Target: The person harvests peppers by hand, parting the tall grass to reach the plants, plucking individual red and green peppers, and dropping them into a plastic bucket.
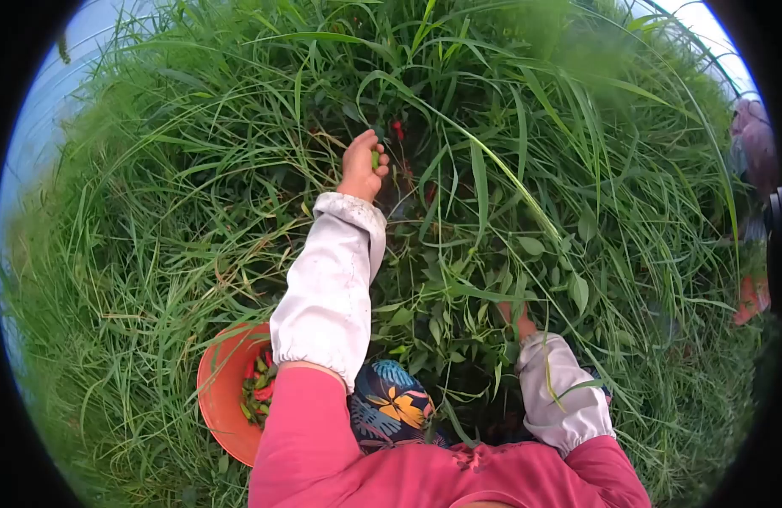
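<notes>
My left hand is stretched forward into the plants, its fingers curled around a green chili pepper. Just beyond those fingers a red chili pepper hangs among the stems. Lower and to the right, my right hand reaches into the leafy pepper plant; foliage covers its fingers, so their pose is hidden. Beside my left arm stands an orange bucket with several red and green chili peppers in it.
Tall grass surrounds the pepper plants, and long blades cross in front of my right arm. At the far right edge another person is partly visible, with an orange object lower down. My patterned knee is beside the bucket.
</notes>
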`<control>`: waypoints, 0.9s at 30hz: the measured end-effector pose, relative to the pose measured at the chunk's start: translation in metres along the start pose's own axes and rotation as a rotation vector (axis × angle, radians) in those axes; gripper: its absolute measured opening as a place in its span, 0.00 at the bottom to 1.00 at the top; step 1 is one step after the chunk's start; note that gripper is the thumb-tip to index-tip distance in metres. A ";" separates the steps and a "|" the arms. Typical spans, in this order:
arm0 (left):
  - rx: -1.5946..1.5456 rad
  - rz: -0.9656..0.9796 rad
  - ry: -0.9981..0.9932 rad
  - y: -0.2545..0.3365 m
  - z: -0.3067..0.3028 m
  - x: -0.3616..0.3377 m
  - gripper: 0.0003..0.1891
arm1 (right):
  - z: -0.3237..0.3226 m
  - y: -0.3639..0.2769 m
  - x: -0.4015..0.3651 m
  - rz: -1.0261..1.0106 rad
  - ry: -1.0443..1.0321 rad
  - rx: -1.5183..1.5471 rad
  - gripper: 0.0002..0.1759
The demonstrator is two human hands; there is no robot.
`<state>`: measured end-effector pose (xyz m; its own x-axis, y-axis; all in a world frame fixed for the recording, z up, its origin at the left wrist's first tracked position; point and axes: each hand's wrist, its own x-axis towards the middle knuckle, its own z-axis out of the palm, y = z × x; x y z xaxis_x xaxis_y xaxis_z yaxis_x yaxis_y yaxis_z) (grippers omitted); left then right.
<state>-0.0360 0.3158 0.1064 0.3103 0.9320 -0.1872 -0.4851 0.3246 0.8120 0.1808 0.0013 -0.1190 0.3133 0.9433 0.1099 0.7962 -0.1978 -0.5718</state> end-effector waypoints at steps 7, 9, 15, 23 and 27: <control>0.032 -0.110 -0.016 -0.021 0.025 0.120 0.04 | -0.007 -0.011 -0.017 -0.001 -0.034 -0.031 0.24; 0.044 -0.083 0.027 -0.025 0.025 0.128 0.04 | -0.009 -0.015 -0.021 -0.004 -0.043 -0.025 0.23; 0.365 -0.021 0.074 -0.019 -0.002 0.133 0.08 | -0.010 -0.015 -0.024 -0.010 -0.047 -0.020 0.22; 0.007 0.016 -0.115 0.070 -0.037 0.031 0.12 | 0.001 -0.004 -0.002 -0.008 -0.017 -0.004 0.21; -0.008 -0.094 -0.166 0.087 -0.083 -0.033 0.17 | -0.001 -0.001 -0.001 -0.006 -0.003 0.005 0.21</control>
<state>-0.1559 0.3267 0.1371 0.4852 0.8581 -0.1680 -0.4537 0.4113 0.7906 0.1804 0.0003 -0.1174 0.3068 0.9453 0.1112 0.7955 -0.1905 -0.5752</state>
